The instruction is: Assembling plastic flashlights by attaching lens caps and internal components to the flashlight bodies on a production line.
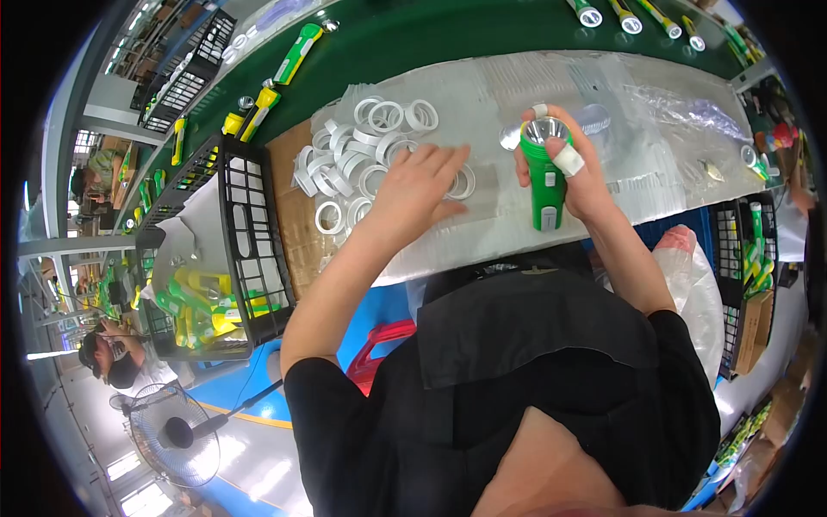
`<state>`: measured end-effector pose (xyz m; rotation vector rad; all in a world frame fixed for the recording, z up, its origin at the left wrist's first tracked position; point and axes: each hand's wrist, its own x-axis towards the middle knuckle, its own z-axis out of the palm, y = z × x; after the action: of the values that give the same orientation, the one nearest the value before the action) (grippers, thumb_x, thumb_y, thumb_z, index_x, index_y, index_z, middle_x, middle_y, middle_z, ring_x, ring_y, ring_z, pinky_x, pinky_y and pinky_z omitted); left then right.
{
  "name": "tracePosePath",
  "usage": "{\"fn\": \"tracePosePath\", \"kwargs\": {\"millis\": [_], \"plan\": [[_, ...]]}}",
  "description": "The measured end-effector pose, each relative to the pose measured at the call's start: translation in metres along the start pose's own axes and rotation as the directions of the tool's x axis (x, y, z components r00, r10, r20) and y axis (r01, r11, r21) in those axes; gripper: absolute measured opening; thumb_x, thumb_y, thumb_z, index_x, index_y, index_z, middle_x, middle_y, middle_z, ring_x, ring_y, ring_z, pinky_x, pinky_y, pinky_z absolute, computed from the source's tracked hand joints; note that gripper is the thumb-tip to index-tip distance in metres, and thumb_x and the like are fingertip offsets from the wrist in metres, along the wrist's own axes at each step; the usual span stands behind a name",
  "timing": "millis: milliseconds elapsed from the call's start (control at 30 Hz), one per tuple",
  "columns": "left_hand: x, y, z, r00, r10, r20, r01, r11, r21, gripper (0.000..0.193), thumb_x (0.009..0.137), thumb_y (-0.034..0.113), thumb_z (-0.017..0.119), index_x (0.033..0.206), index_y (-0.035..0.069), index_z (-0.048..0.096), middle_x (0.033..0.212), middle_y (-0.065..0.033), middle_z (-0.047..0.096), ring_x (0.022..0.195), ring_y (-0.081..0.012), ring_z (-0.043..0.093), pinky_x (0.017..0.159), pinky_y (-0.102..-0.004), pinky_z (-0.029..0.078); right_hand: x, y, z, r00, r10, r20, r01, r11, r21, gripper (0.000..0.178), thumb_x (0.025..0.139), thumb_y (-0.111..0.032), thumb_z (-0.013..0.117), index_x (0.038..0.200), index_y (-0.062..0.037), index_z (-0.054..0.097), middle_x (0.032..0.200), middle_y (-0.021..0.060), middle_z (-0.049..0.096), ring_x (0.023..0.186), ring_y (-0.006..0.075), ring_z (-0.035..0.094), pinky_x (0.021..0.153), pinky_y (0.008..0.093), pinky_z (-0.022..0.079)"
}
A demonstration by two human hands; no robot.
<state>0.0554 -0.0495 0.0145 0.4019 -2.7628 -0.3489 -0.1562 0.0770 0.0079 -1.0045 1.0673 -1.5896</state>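
My right hand [586,177] is wrapped round a green flashlight [547,177], its shiny reflector facing up and its body slanting toward me. White tape covers my right thumb and a fingertip. My left hand [419,189] hovers palm down at the right side of a heap of white plastic rings [357,155], fingers stretched out. One loose white ring [462,182] lies by its fingertips, partly hidden; whether the fingers touch it I cannot tell. Behind the flashlight lie clear round lens-like pieces [594,119] on the plastic-covered worktop [482,220].
A black crate [250,233] with green and yellow flashlights stands at the left edge, another crate [730,258] at the right. More flashlights [297,53] lie along the green belt [413,52] beyond the worktop. Clear plastic bags [689,112] lie at the right. A fan [177,433] stands lower left.
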Motion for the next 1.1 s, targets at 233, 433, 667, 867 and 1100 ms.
{"fn": "tracePosePath", "kwargs": {"millis": [233,433,667,867,1100], "plan": [[0.023,0.011,-0.014,0.971,-0.205,-0.124,0.083,0.773,-0.629,0.054,0.084,0.011,0.073,0.132,0.003,0.050,0.115,-0.0139,0.060,0.104,-0.0233,0.061,0.084,-0.0359,0.053,0.010,0.008,-0.001,0.984,-0.179,0.017,0.179,0.976,-0.120,0.052,0.093,-0.039,0.063,0.125,-0.0015,0.047,0.084,0.0104,0.061,0.068,0.0171,0.060,0.062,0.0304,0.049],[0.056,0.036,-0.015,0.866,0.025,-0.499,-0.265,0.870,-0.416,0.023,0.080,0.008,0.076,0.102,0.004,0.068,0.110,-0.0122,0.058,0.096,-0.0207,0.061,0.083,-0.0321,0.050,0.012,0.011,-0.003,0.970,-0.236,0.060,0.243,0.959,-0.148,0.045,0.092,-0.024,0.063,0.128,-0.0026,0.047,0.098,0.0083,0.061,0.079,0.0151,0.062,0.070,0.0301,0.052],[0.065,0.041,-0.020,0.932,0.091,-0.351,-0.213,0.921,-0.327,0.032,0.076,0.018,0.081,0.104,0.006,0.072,0.105,-0.0103,0.057,0.091,-0.0210,0.056,0.070,-0.0326,0.044,0.011,0.016,-0.015,0.948,-0.298,0.111,0.303,0.952,-0.040,0.049,0.093,-0.022,0.064,0.132,-0.0033,0.043,0.110,0.0077,0.058,0.090,0.0152,0.062,0.075,0.0299,0.053],[0.069,0.043,-0.023,0.940,0.147,-0.307,-0.233,0.936,-0.265,0.038,0.072,0.024,0.084,0.105,0.008,0.073,0.104,-0.0076,0.057,0.090,-0.0222,0.055,0.069,-0.0337,0.044,0.008,-0.003,-0.017,0.931,-0.363,0.039,0.365,0.922,-0.130,0.052,0.089,-0.025,0.070,0.132,-0.0045,0.047,0.120,0.0077,0.060,0.099,0.0202,0.063,0.084,0.0337,0.052],[0.081,0.062,-0.009,0.932,0.193,-0.308,-0.274,0.930,-0.244,0.045,0.069,0.022,0.085,0.110,0.012,0.069,0.109,-0.0086,0.061,0.097,-0.0283,0.061,0.075,-0.0386,0.051,0.000,-0.079,-0.060,0.868,-0.349,0.353,0.483,0.431,-0.762,0.043,0.072,-0.018,0.083,0.107,-0.0041,0.062,0.104,0.0107,0.064,0.093,0.0247,0.064,0.079,0.0341,0.052]]}}
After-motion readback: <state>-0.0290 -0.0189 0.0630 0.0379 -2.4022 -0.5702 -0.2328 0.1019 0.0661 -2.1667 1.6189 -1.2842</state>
